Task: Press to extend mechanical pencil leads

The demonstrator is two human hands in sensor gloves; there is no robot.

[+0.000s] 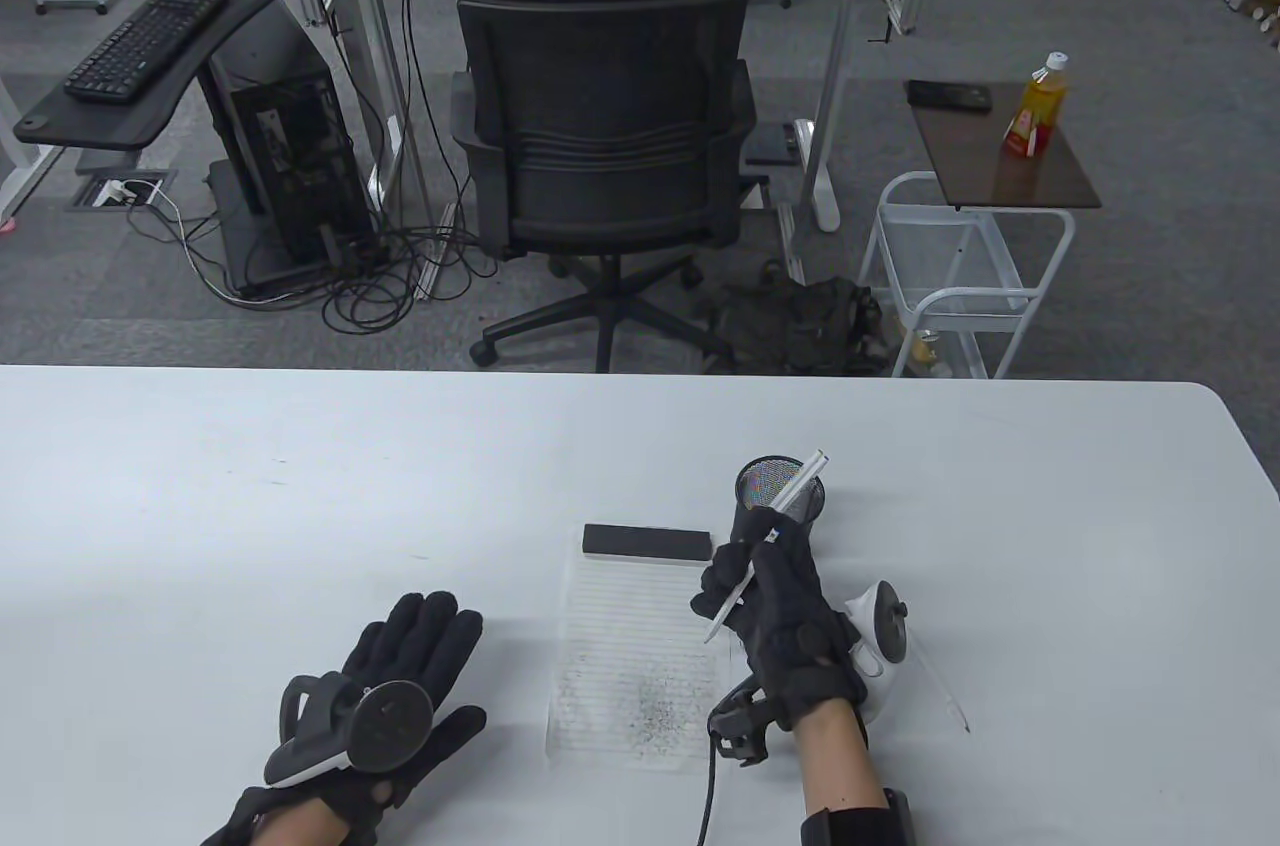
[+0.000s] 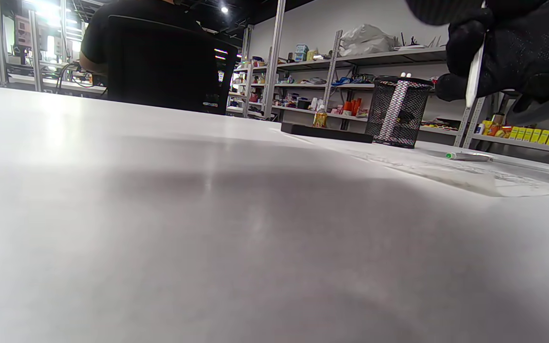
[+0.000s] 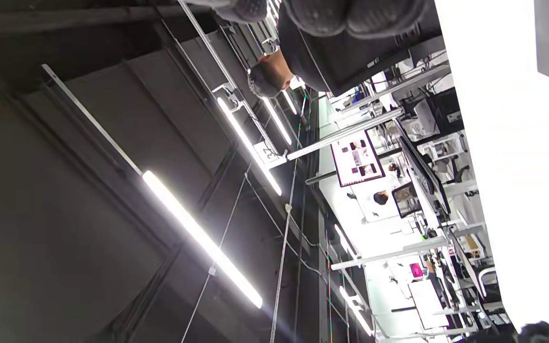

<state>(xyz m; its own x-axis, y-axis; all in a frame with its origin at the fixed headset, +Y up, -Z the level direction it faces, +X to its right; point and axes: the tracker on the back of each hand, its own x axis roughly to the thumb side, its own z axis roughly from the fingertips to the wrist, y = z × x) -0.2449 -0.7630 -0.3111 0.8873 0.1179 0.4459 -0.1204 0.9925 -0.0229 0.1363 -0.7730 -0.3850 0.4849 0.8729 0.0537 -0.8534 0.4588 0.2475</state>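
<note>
My right hand (image 1: 735,576) grips a white mechanical pencil (image 1: 728,598) above the right edge of a lined paper sheet (image 1: 630,656); its tip points down and to the left. In the left wrist view the same hand (image 2: 517,43) holds the pencil (image 2: 474,78) nearly upright. A black mesh pencil cup (image 1: 772,491) stands just beyond the hand with white pencils (image 1: 806,476) leaning in it. My left hand (image 1: 415,636) rests flat on the table, fingers spread, holding nothing. The sheet bears grey pencil marks.
A black block (image 1: 647,541) lies across the sheet's far edge, and shows in the left wrist view (image 2: 327,132). A thin pencil (image 1: 945,691) lies on the table right of my right hand. The table's far edge (image 1: 600,373) runs behind the cup.
</note>
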